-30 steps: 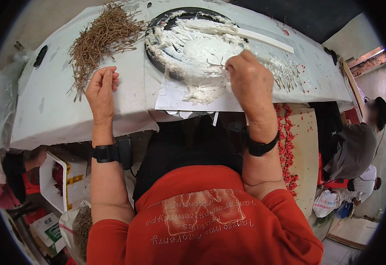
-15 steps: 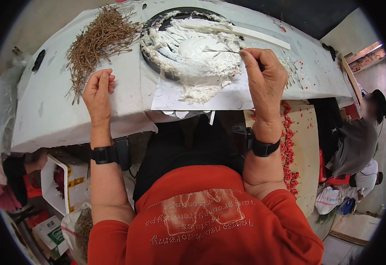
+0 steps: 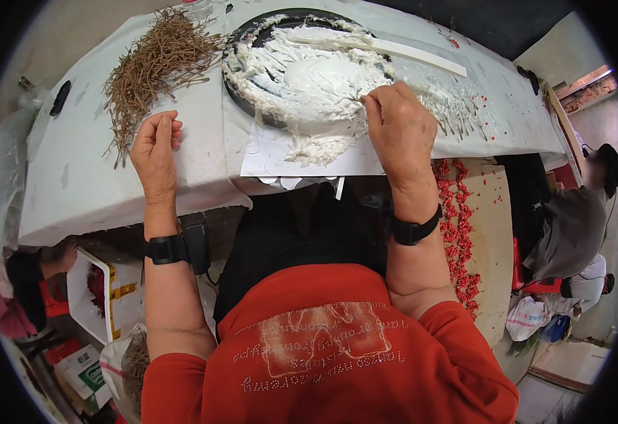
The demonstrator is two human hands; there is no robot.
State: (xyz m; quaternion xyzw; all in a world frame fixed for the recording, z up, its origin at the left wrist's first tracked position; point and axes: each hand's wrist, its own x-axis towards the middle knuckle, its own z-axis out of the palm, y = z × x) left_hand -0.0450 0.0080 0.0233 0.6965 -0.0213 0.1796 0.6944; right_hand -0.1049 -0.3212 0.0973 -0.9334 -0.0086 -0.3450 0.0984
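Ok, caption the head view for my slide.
Right hand at white paste on a round black tray, left hand beside piled brown twigs.

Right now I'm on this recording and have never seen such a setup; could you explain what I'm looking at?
No machine is working here: these are a person's bare hands, seen from above by a wide fisheye camera worn on the head, so straight edges bend. Left in the picture is the person's left.

On the cloth-covered table is a round black tray smeared with white paste. A pile of brown stems lies to its left.

The left hand is near that pile, with nothing visible in it. The right hand has thumb and fingers pinched at the paste; what it holds is hard to make out.
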